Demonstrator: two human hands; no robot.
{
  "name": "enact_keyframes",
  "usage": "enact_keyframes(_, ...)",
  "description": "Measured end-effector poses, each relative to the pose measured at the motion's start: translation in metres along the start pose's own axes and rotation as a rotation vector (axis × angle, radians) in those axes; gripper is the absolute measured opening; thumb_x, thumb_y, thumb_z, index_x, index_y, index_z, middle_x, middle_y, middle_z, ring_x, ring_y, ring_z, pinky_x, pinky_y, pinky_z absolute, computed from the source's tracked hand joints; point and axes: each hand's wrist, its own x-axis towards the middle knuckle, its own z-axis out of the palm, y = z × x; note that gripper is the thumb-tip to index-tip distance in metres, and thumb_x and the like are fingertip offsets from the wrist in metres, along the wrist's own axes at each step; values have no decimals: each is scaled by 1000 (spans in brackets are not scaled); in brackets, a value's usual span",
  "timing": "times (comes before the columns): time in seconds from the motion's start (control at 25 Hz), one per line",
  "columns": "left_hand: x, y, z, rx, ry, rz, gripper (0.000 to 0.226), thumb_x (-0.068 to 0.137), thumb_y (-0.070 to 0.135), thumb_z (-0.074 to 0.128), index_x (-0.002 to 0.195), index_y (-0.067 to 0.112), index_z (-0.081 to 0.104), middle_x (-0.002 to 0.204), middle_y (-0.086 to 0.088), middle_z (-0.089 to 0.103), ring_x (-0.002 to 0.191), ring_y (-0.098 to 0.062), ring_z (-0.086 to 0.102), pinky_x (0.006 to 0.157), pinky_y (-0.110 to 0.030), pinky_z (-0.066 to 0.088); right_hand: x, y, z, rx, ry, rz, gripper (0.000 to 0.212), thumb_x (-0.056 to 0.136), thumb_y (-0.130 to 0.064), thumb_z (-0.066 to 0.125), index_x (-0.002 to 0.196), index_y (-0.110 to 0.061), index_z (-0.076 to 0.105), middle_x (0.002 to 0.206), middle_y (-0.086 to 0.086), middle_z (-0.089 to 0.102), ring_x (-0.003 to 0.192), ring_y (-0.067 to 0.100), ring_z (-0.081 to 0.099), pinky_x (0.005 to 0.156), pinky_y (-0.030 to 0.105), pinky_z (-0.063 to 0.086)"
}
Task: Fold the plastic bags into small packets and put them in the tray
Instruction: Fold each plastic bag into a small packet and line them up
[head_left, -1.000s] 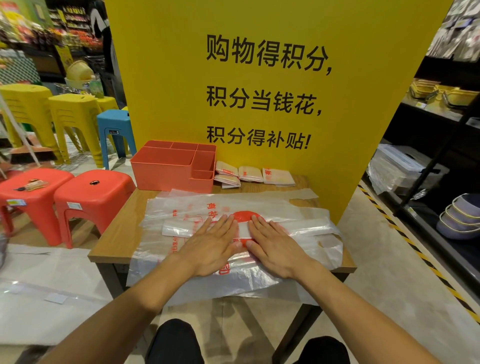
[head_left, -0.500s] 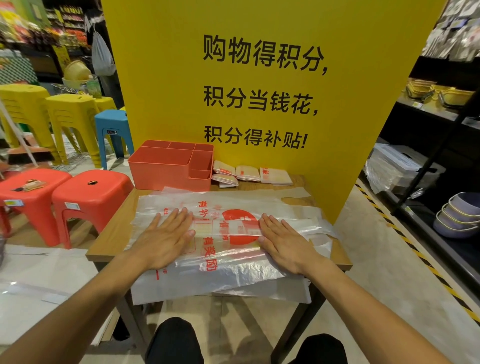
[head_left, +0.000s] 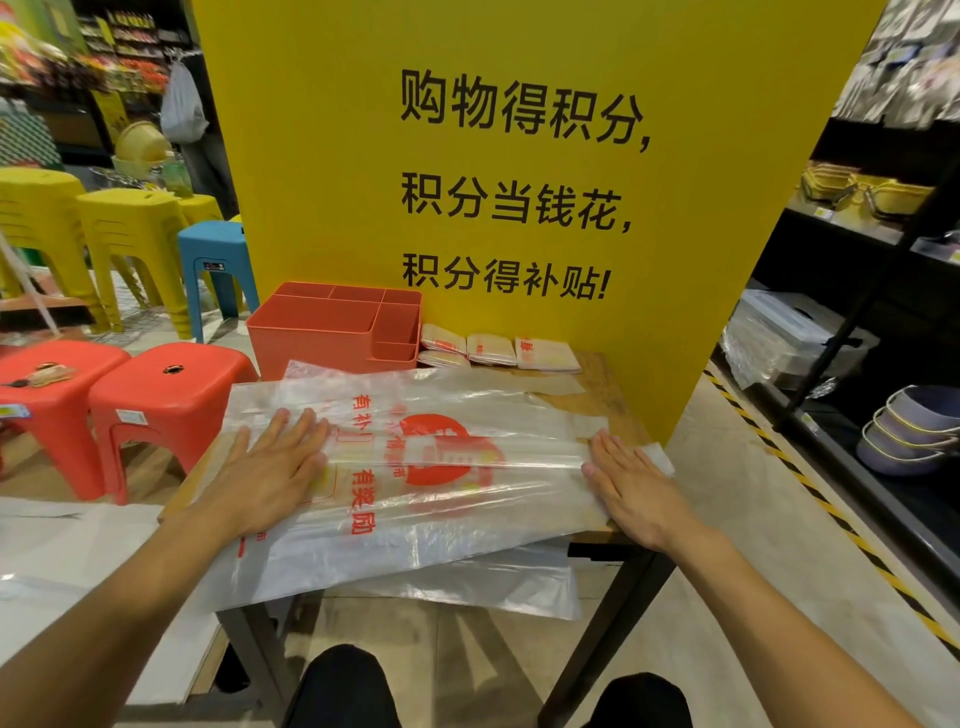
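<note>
Both hands open. Our left hand (head_left: 270, 467) lies palm down with straight fingers on the left end of the translucent white plastic bag with red print (head_left: 441, 467). Our right hand (head_left: 631, 483) lies the same way on the right end, by the handle side. Neither hand pinches anything.

The bag lies lengthwise across the small wooden table (head_left: 608, 384), with its near edge hanging off the front. A band along the middle looks doubled, probably a lengthwise fold. We think the hands are spread wide to pull the film taut and press air out, so the fold lies flat before it is shortened.

A second clear plastic bag (head_left: 493, 582) lies underneath and drapes off the front, likely next in the queue.

The orange plastic compartment tray (head_left: 311, 332) stands back left against the yellow sign board (head_left: 519, 156), within reach and clear of the folding area. The small folded white packets (head_left: 545, 356) lie in a row just right of it, on the table rather than in it, so loading is not yet done.
</note>
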Motion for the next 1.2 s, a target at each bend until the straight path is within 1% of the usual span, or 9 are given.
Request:
enact_keyframes(0.24, 2, -4, 2, -12, 18, -13, 65, 108, 58, 23, 165, 34, 5, 171, 11, -9, 158, -13, -16, 127, -50, -9, -1, 0, 8, 45, 132, 132, 80, 103, -63, 0, 165, -15, 17, 172, 5, 12, 160, 19, 5, 130, 42, 0)
enact_keyframes(0.4, 2, -2, -4, -5, -7, -2, 71, 104, 66, 27, 165, 34, 9, 173, 9, -2, 159, -15, -7, 127, -52, -5, 1, 5, -2, 110, 195, 198, 67, 108, -54, 16, 152, -14, 45, 164, 11, 35, 154, 29, 27, 125, 52, 23)
enact_keyframes(0.52, 6, -6, -17, 249, 84, 87, 73, 100, 73, 20, 162, 35, 29, 170, 7, 23, 159, -21, 15, 125, -56, 4, -2, 17, -19, 41, 147, 185, 48, 108, -48, 40, 144, -21, 55, 153, 3, 49, 140, 28, 45, 112, 47, 41)
enact_keyframes(0.64, 2, 0, -32, 448, 188, 300, 73, 97, 68, 14, 152, 34, 48, 152, 9, 54, 139, -18, 50, 119, -42, 31, -1, 26, -35, 12, 87, 191, 46, 100, -56, 54, 139, -33, 58, 133, -2, 52, 125, 22, 50, 102, 43, 46)
enact_keyframes(0.84, 8, 70, -17, 479, 364, 518, 48, 89, 29, 71, 136, 28, 63, 128, 3, 71, 108, -21, 69, 88, -39, 57, 6, 34, -51, 101, -10, 148, 38, 83, -60, 75, 108, -36, 59, 109, -11, 51, 102, 12, 52, 81, 29, 45)
enact_keyframes(0.96, 20, 142, -1, 465, 389, 640, 35, 93, 35, 62, 126, 27, 67, 107, 4, 74, 92, -21, 71, 76, -36, 56, 2, 33, -55, 224, -44, 136, 40, 80, -52, 81, 107, -34, 57, 105, -12, 57, 94, 8, 56, 72, 26, 44)
enact_keyframes(1.04, 25, 184, 3, 522, 346, 695, 28, 83, 29, 75, 110, 25, 69, 89, 4, 70, 75, -20, 67, 61, -33, 48, -3, 32, -50, 317, -63, 145, 40, 83, -52, 79, 113, -36, 57, 111, -11, 60, 97, 7, 57, 82, 31, 51)
enact_keyframes(1.12, 26, 212, 1, 577, 306, 704, 34, 69, 13, 84, 97, 24, 68, 77, 4, 64, 63, -20, 62, 53, -31, 35, -13, 29, -48, 350, 9, 136, 45, 84, -66, 68, 119, -39, 59, 121, -13, 60, 105, 6, 57, 94, 38, 53)
enact_keyframes(1.2, 25, 227, -13, 566, 299, 654, 35, 74, 5, 77, 100, 24, 63, 82, 3, 65, 69, -21, 64, 59, -32, 35, -23, 23, -54, 289, 103, 56, 67, 77, -85, 55, 129, -42, 59, 127, -20, 56, 113, 5, 51, 98, 38, 47)
